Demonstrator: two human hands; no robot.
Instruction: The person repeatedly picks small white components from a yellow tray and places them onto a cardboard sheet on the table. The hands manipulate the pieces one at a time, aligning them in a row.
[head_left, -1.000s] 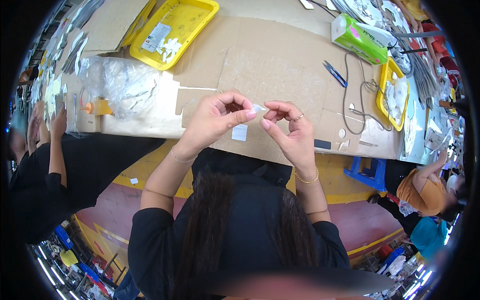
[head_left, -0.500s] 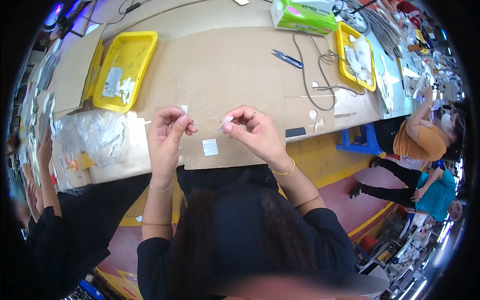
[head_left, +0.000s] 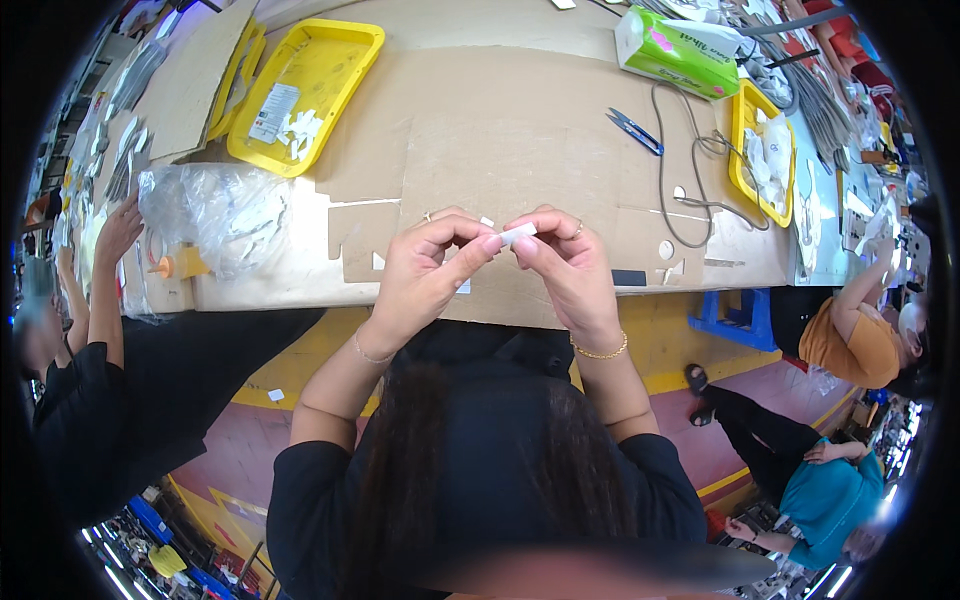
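Over the front part of the cardboard sheet [head_left: 500, 120], my left hand [head_left: 435, 265] and my right hand [head_left: 570, 268] meet at the fingertips. A small white strip [head_left: 518, 234] is pinched between my right thumb and forefinger, its left end at my left fingertips. Another small white piece [head_left: 486, 222] pokes up from my left pinch; whether the two pieces touch I cannot tell. Under my left hand, a small white square [head_left: 463, 287] lies on the cardboard, mostly hidden.
A yellow tray [head_left: 345, 110] with white scraps stands at the far left, beside a clear plastic bag [head_left: 225, 215]. To the right are blue thread snips [head_left: 636, 131], a grey cable [head_left: 657, 170], a green tissue pack [head_left: 675, 50] and another yellow tray [head_left: 742, 150]. A co-worker's hand [head_left: 120, 230] is at left.
My hands have come together from apart, bringing the two white pieces close to each other. My left hand now covers most of the white square. The whole view has shifted.
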